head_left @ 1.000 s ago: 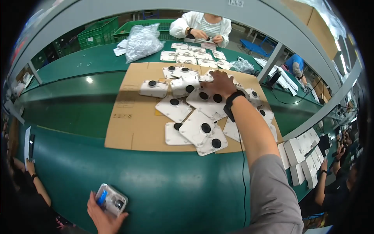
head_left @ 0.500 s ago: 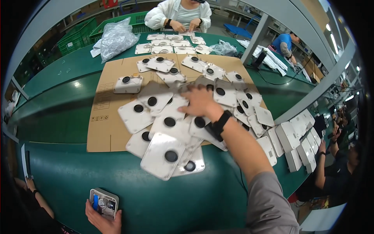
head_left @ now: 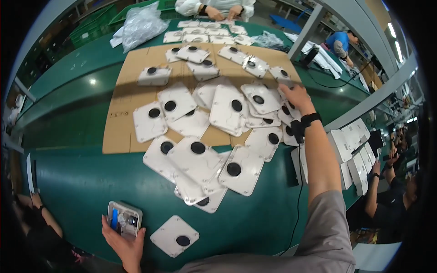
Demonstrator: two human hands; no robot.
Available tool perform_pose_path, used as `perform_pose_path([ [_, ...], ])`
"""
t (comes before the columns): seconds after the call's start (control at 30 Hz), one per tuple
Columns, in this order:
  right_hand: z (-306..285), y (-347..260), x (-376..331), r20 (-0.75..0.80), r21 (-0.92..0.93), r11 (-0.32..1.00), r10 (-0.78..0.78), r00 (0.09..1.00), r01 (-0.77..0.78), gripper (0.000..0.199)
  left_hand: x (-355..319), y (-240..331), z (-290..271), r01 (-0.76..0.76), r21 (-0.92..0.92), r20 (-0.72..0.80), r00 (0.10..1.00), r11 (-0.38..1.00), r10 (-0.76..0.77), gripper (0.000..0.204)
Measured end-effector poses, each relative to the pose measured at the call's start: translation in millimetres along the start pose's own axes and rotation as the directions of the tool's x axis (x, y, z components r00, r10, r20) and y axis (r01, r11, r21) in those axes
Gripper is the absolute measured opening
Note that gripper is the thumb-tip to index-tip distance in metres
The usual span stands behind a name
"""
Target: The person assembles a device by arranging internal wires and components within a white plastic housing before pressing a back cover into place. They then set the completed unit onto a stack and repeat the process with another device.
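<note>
Left hand [head_left: 122,237] low at the near edge, fingers wrapped round a small grey device [head_left: 124,219] with a blue part showing on its face; device held upright over the green table [head_left: 73,182]. Just right of it, one white square plate [head_left: 175,235] with a black round centre lies alone on the green, apart from the rest.

Right arm stretched far forward, grey sleeve [head_left: 325,232] pushed up, black wristband [head_left: 304,123]. Right hand [head_left: 295,96] rests palm-down on the far right side of the plate pile [head_left: 214,136], fingers spread on the plates; whether it grips any one of them cannot be told.

The pile: many white plates, each with a black disc, overlapping loosely. Most lie on a sheet of cardboard [head_left: 118,127]; the near ones spill past its front edge onto the table.

Clear plastic bag [head_left: 142,23] at far left of the table. Another person's hands [head_left: 223,11] work at more plates at the far end. White trays [head_left: 357,154] stacked off to the right.
</note>
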State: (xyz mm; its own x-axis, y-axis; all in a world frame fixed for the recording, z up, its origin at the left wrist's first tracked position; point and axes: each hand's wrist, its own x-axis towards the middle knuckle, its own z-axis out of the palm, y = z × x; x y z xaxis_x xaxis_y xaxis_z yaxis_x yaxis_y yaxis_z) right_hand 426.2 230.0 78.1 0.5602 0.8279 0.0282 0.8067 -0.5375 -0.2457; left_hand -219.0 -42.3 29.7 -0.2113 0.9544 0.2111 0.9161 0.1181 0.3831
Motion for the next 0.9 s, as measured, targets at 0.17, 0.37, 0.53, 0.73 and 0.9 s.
perform_pose_path([
  [0.17, 46, -25, -28, 0.22, -0.023, 0.999, 0.041, 0.975, -0.036, 0.107, 1, 0, -5, -0.001, 0.004, -0.026, 1.0, 1.0, 0.001, 0.123],
  [0.37, 47, -54, -73, 0.265, 0.066, 0.962, -0.271, 0.925, 0.263, 0.097, -2, 7, 8, -0.043, 0.044, -0.103, 0.994, 0.998, 0.047, 0.118],
  [0.53, 44, -58, -111, 0.29, 0.276, 0.879, -0.462, 0.838, 0.389, 0.092, -9, 11, 19, -0.033, 0.02, -0.152, 0.988, 0.999, 0.036, 0.115],
  [0.73, 25, -63, -169, 0.164, 0.211, 0.824, -0.56, 0.812, 0.525, 0.083, -15, 13, 19, -0.017, 0.005, -0.129, 0.991, 1.0, 0.018, 0.115],
  [0.9, 14, -69, -238, -0.184, 0.098, 0.736, -0.648, 0.739, 0.67, 0.071, -15, 7, 20, -0.051, 0.004, -0.184, 0.982, 0.999, 0.051, 0.114],
])
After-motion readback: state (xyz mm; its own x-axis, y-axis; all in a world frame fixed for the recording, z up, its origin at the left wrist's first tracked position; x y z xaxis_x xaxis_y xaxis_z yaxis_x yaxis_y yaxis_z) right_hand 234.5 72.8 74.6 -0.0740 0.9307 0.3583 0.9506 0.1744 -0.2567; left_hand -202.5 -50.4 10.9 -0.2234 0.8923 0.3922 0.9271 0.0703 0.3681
